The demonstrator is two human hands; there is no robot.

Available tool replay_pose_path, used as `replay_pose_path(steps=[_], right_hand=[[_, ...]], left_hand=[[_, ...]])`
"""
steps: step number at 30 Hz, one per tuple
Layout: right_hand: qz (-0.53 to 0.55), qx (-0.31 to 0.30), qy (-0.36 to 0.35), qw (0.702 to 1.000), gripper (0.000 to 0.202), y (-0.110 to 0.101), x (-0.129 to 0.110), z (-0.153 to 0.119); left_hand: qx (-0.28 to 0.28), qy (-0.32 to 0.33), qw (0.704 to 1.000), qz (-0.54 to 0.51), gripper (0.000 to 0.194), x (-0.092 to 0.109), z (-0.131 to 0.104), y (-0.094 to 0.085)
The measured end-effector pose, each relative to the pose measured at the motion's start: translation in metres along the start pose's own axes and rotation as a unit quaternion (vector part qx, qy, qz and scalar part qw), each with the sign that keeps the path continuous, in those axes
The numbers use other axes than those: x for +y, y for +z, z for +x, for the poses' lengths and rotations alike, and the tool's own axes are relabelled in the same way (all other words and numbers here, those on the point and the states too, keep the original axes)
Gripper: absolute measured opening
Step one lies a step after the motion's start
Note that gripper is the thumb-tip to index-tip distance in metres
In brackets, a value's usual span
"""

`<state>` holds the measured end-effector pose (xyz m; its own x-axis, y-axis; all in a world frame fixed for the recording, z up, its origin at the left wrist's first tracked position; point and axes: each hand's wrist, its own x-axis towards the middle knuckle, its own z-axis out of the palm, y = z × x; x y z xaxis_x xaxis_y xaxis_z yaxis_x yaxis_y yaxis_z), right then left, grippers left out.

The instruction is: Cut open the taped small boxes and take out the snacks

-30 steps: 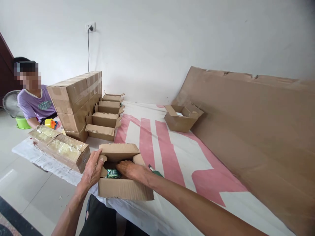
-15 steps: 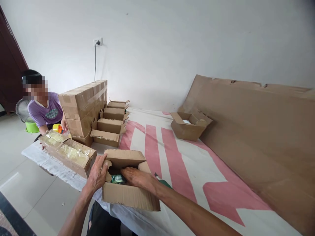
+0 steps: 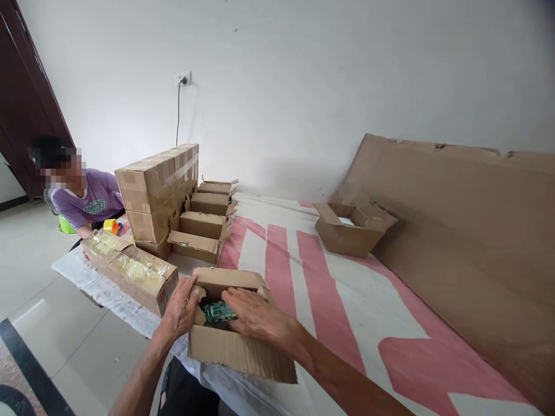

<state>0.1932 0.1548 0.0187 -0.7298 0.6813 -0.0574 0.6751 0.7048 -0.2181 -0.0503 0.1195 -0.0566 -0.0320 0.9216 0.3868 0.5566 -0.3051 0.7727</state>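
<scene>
An open cardboard box (image 3: 243, 349) stands at the near edge of the cloth-covered table, its flaps spread. My left hand (image 3: 182, 306) grips the box's left end flap, fingers wrapped over it. Reaching into the box from the right, my right hand (image 3: 249, 312) has its fingers curled round the right part of a green shiny packet (image 3: 217, 311). The fingertips on the packet's far side are partly hidden, and so is the bottom of the box.
Taped boxes (image 3: 130, 268) lie left, beside a stack of boxes (image 3: 150, 202). Open boxes (image 3: 195, 245) line up behind. Another open box (image 3: 347, 234) stands near a large cardboard sheet (image 3: 468, 248). A person in a purple shirt (image 3: 97, 196) sits at far left.
My right hand has risen a little in the box, and more of the green packet shows. The whole view has shifted, with things now farther right. The person's head has dipped.
</scene>
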Motion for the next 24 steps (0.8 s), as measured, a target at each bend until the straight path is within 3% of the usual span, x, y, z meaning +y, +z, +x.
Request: replay_pose_path(steps=[3, 7, 11, 15, 20, 24], right_hand=[[0.019, 0.042, 0.012, 0.999, 0.026, -0.016, 0.001, -0.017], [0.104, 0.052, 0.045, 0.992, 0.026, -0.041, 0.005, -0.046], [0.246, 0.081, 0.093, 0.961, 0.035, -0.052, 0.007, -0.069], [0.375, 0.144, 0.125, 0.907, 0.051, -0.046, 0.005, -0.077], [0.488, 0.206, 0.146, 0.835, 0.066, -0.038, -0.001, -0.073], [0.615, 0.237, 0.11, 0.744, 0.068, -0.034, -0.014, -0.064]], left_hand=[[0.0, -0.002, 1.0, -0.002, 0.051, 0.0, 0.0, -0.002], [0.007, -0.015, 1.0, 0.0, 0.056, 0.0, -0.003, -0.001], [0.015, -0.002, 1.0, -0.011, 0.052, 0.008, -0.002, 0.0], [0.009, 0.013, 1.0, 0.004, 0.045, 0.021, 0.005, -0.005], [0.053, 0.027, 0.995, 0.079, 0.032, 0.033, 0.012, -0.008], [0.092, 0.069, 0.99, 0.081, 0.029, 0.045, 0.018, -0.011]])
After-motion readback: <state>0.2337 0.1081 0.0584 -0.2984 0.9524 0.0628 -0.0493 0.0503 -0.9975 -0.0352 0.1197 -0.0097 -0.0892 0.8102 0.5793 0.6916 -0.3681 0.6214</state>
